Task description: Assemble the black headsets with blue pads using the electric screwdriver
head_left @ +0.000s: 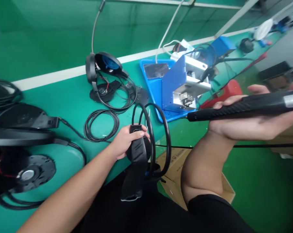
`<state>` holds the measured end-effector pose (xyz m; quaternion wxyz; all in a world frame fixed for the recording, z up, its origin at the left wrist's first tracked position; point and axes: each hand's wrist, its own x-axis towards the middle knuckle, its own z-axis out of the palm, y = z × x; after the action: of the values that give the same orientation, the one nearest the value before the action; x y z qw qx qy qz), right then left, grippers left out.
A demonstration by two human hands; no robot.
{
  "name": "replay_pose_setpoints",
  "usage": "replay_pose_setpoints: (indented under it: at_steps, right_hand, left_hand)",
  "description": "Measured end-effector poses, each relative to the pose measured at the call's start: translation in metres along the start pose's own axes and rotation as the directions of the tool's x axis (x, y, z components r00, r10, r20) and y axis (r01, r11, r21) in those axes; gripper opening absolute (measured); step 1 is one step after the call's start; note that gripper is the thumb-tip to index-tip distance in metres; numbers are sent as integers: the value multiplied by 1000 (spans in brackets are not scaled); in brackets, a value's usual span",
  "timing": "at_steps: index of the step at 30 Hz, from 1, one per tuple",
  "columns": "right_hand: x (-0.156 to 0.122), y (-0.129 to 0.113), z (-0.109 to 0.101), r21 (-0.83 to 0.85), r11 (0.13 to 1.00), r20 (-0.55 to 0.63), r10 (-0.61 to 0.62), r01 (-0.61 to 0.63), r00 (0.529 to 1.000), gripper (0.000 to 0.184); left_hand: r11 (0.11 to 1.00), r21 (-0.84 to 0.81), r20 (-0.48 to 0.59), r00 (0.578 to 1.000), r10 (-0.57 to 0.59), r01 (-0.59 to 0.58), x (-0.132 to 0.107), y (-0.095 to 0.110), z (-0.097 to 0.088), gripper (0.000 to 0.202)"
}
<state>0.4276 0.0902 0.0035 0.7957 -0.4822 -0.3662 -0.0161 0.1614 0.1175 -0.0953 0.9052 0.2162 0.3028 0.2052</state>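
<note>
My left hand is closed round a black headset headband, gripping its padded strap while the two wire hoops arch above my fingers and the strap hangs down over the bench edge. My right hand holds a long black screwdriver-like tool lying across the palm, fingers loosely curled behind it, tip pointing left toward a blue fixture. A thin black cable runs under my right wrist.
The green bench carries an opened headset with a blue earcup, a coiled black cable, more black headset parts and a speaker driver at left. A cardboard box sits below the bench edge. A red object lies behind the fixture.
</note>
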Motion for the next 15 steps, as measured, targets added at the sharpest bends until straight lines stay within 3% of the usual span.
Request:
replay_pose_setpoints:
  at_steps: [5,11,13,15]
  right_hand:
    - [25,3,-10,206,975,17,-81,76,997,79]
    - [32,32,23,30,993,-286,-104,118,953,60]
    - [31,40,30,30,991,-306,-115,130,945,60]
    - [29,43,31,67,997,-279,-17,37,960,57]
  left_hand:
    - [999,-5,-32,999,-37,37,0,3,1,42]
    - [1000,16,-31,1000,-4,5,3,0,-1,34]
    - [1000,19,-32,999,-6,7,3,1,-1,33]
    - [1000,25,-32,999,-17,18,2,1,0,32]
